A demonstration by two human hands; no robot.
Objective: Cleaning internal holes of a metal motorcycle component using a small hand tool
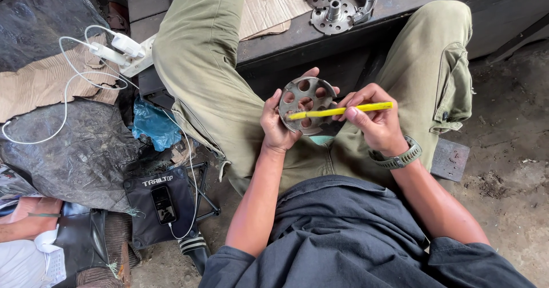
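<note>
A round metal disc (306, 105) with a ring of holes sits upright above the person's lap, pinched at its left rim by the left hand (275, 125), fingers curled behind it; the right hand (374, 122), just right of the disc, is closed around a yellow pen (343, 110) whose tip lies across the disc's face. Beyond the disc, on the dark bench (434, 2), rest more holed metal parts (337, 2). Held only by its edge, the disc could probably twist or slip under pen pressure.
</note>
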